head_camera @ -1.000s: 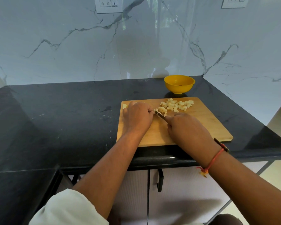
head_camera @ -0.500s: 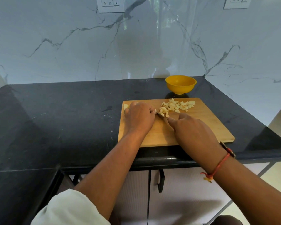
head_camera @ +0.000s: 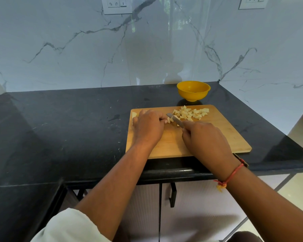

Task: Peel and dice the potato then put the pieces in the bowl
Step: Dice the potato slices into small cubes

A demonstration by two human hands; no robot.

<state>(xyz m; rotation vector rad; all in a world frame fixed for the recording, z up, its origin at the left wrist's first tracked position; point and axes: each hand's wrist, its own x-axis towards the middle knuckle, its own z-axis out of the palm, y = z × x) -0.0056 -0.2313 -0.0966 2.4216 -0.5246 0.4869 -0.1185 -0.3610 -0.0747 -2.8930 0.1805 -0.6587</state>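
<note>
The black bench (head_camera: 77,128) carries a wooden cutting board (head_camera: 217,137) near its front edge. The left hand (head_camera: 149,126) lies on the board's 9 o'clock half, its fingers curled down over the potato (head_camera: 168,120). Only the pale cut end shows, right at the fingertips on the 3 o'clock side. How the rest of it lies under the hand I cannot tell. The right hand (head_camera: 205,137), toward 5 o'clock of the board's middle, has its fingers wrapped round the knife (head_camera: 175,120) handle. The blade runs from 4 to 10 o'clock, tip toward 10, touching the potato's cut end. The yellow bowl (head_camera: 193,90) stands on the bench just past the board's 12 o'clock edge. The diced pieces (head_camera: 191,113) are heaped on the board in front of the bowl, at 2 o'clock from the blade.
</note>
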